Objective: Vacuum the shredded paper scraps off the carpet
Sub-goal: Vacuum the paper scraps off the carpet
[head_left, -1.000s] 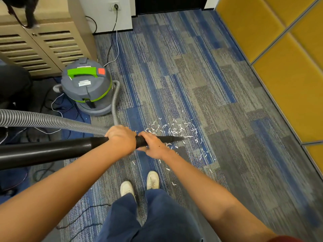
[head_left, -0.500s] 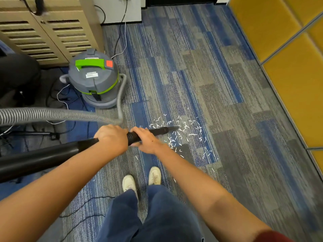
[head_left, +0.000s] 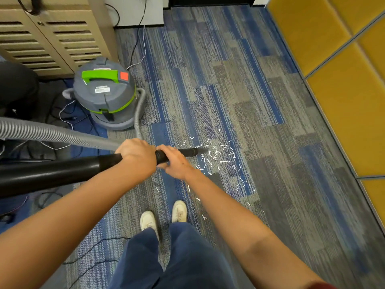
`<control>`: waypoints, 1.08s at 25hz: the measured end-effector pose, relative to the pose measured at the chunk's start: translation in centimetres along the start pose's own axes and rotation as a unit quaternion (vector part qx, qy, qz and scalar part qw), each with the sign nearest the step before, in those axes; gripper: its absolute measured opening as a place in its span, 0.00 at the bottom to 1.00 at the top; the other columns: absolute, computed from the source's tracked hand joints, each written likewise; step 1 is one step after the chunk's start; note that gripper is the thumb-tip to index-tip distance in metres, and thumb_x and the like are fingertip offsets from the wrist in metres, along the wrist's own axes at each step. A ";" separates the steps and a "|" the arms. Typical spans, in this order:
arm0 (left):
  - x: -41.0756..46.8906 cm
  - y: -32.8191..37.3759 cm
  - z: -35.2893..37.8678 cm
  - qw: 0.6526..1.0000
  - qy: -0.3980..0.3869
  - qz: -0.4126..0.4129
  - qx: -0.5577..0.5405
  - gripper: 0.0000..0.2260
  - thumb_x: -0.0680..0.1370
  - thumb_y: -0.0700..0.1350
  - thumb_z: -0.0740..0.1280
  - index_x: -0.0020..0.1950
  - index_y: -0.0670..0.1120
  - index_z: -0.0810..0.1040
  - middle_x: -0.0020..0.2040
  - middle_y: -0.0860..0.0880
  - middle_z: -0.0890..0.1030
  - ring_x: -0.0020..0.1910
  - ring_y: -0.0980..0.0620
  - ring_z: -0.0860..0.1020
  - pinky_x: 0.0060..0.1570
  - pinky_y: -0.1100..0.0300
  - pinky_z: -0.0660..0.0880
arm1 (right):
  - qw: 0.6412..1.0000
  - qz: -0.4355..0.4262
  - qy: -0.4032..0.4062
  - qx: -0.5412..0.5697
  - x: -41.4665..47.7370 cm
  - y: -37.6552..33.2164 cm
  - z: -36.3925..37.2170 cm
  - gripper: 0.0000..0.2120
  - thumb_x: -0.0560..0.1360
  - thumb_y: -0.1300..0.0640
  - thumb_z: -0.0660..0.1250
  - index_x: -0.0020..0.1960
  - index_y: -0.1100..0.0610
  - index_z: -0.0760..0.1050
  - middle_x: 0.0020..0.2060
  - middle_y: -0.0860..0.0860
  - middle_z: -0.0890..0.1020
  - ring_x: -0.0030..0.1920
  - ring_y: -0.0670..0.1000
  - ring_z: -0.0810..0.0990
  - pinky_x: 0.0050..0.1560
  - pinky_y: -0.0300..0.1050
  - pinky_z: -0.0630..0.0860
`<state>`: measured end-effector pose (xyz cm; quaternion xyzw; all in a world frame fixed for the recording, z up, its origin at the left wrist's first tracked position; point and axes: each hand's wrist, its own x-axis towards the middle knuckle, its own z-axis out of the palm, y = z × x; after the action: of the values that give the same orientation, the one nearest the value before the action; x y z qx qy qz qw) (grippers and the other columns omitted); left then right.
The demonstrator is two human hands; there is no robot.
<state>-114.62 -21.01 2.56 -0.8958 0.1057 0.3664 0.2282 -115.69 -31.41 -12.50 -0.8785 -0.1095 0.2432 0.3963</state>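
Both hands hold a black vacuum wand that runs from the left edge toward the middle of the floor. My left hand grips it from above, and my right hand grips it just ahead, nearer the tip. The nozzle tip points at the left edge of a patch of white shredded paper scraps scattered on the blue and grey striped carpet. A few stray scraps lie closer to my white shoes. A grey ribbed hose leads back to the grey and green canister vacuum.
A beige louvred cabinet stands at the back left behind the canister. Cables trail on the floor at the left and near my feet. Yellow padded wall panels line the right side. My feet stand just below the scraps.
The nozzle tip has pulled back to the left across the paper patch, and fewer scraps lie on the patch's left side. Both hands keep their grip on the wand.
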 end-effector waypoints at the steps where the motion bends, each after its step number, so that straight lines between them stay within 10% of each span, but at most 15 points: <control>1: 0.1 0.3 -0.5 1.000 0.006 0.008 0.012 0.17 0.78 0.44 0.64 0.67 0.50 0.70 0.50 0.49 0.73 0.57 0.48 0.76 0.46 0.55 0.76 | 1.000 -0.003 0.007 -0.002 0.0 0.3 -0.5 0.19 0.72 0.64 0.70 0.61 0.60 0.70 0.55 0.58 0.75 0.57 0.58 0.72 0.64 0.57 0.65; 27: 1.1 3.9 -2.1 0.999 -0.033 0.003 -0.006 0.22 0.76 0.43 0.67 0.69 0.50 0.67 0.57 0.49 0.75 0.58 0.48 0.76 0.48 0.56 0.75 | 0.998 -0.017 -0.046 -0.032 0.3 4.1 -3.5 0.17 0.73 0.62 0.71 0.59 0.59 0.70 0.52 0.57 0.76 0.53 0.57 0.74 0.65 0.56 0.64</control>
<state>-113.94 -25.52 1.82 -0.8843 0.0990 0.3971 0.2249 -113.69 -36.28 -13.71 -0.8767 -0.1499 0.2729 0.3666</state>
